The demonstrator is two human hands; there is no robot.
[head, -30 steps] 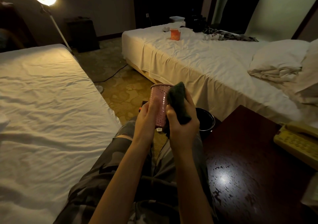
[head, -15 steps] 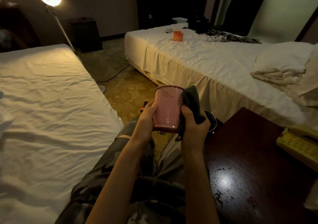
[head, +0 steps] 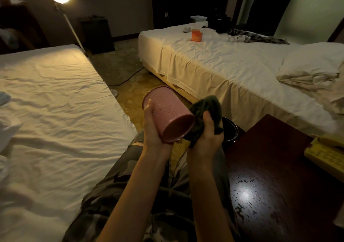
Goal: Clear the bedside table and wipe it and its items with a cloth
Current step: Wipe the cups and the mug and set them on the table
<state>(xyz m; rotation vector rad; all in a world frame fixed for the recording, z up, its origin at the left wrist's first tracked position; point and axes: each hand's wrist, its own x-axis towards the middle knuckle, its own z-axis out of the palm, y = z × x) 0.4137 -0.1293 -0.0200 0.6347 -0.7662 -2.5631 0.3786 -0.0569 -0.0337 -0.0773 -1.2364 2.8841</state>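
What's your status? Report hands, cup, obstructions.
Left hand grips pink cup, tilted. Right hand holds dark cloth beside cup. Nothing in the way.

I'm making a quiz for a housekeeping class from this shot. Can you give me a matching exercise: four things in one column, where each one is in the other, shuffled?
Things:
1. pink perforated cup
2. dark cloth
3. yellow telephone
4. orange box

Places:
A. on the far bed
B. gripped in the left hand
C. on the bedside table, at its right edge
D. bunched in the right hand

Pairs: 1-B, 2-D, 3-C, 4-A
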